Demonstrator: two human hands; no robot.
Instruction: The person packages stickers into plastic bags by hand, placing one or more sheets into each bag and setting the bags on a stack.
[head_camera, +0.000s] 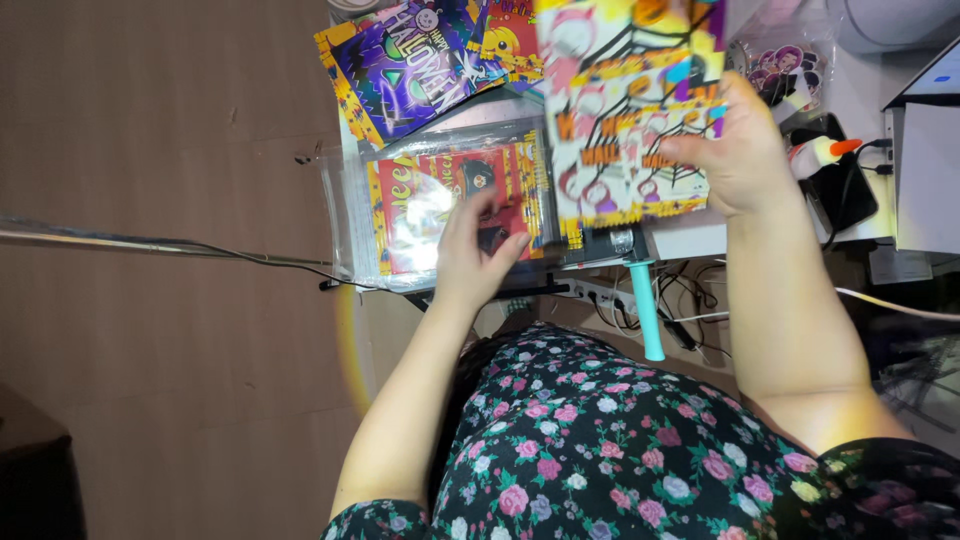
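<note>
Head view looked down over a floral dress (620, 450) at a white desk (690, 238) covered with printed holiday sheets. As landmark I take the clear plastic sleeve (440, 205) lying flat at the desk's near edge, with a red and yellow printed card inside it.

The left hand (475, 255) rested on that sleeve, fingers spread and lightly curled, tips touching the glossy film over the card; it pressed rather than gripped. The right hand (735, 150) was raised just to the right of the sleeve, closed on a colourful printed sheet (630, 110), thumb in front and fingers behind its right edge. The sheet stood upright and motion-blurred, hiding the desk behind it.

Beyond the sleeve lay a purple and yellow printed sheet (410, 65), tilted, with more sheets overlapping it. A teal-handled tool (645, 310) hung off the desk edge just right of the sleeve, above a tangle of cables (690, 300). Well to the right sat a grey machine (925, 170).

The held sheet looked light, thin and floppy, so it was probably best pinched near an edge, or supported by both hands to stop creasing. The sleeve seemed slippery; its open edge seemed the place to grasp.
</note>
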